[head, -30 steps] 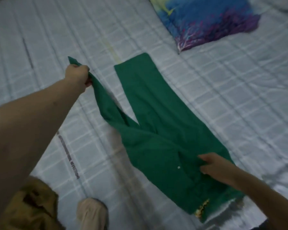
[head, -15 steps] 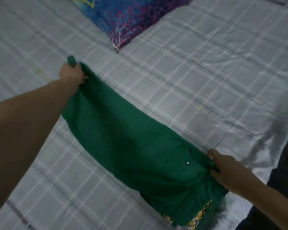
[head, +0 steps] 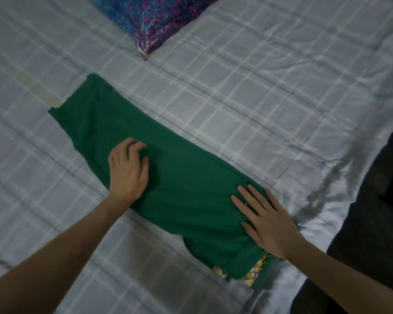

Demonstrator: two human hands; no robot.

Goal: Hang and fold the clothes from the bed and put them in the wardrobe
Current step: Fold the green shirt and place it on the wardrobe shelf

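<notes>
While both hands press the green trousers (head: 168, 168) flat, fingers loose, a patterned pillow (head: 159, 19) lies beyond.

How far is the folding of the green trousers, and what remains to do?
Done: the green trousers lie on the bed folded lengthwise, one leg over the other. In hand: the left hand rests on the middle and the right hand presses flat near the waist. Left: folding them shorter and putting them in the wardrobe, which is not in view.

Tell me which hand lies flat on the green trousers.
The right hand: its fingers lie straight and flat near the waist end of the green trousers. The left hand has curled fingers, farther up the legs.
</notes>
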